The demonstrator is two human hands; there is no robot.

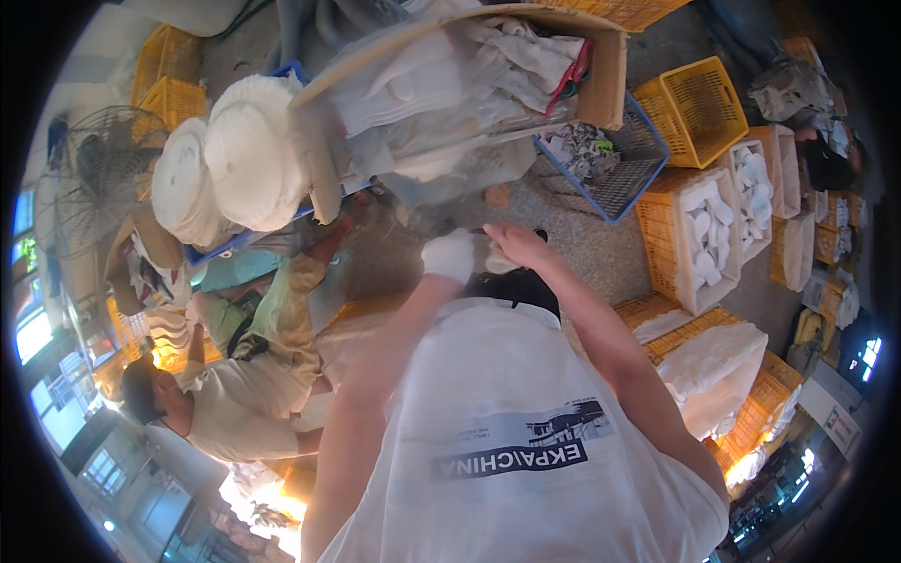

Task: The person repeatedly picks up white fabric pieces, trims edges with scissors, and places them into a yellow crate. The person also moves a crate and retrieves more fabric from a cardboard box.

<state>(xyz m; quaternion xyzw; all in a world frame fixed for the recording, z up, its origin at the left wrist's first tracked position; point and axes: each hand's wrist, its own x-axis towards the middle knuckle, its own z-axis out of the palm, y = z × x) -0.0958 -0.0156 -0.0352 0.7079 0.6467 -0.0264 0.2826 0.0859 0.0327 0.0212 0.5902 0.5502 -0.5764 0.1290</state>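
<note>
Head view: left hand (449, 255), in a white glove, and bare right hand (518, 246) pinch a small white piece (496, 259) between them, above the floor (572, 239). Probably light, brittle (ceramic?); grip by edges. Cardboard box (608, 75) beyond.

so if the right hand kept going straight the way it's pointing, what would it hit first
Probably the small white piece at the fingertips of the right hand, then the gloved left hand just beyond. Depth is hard to judge in this fisheye view.
</note>
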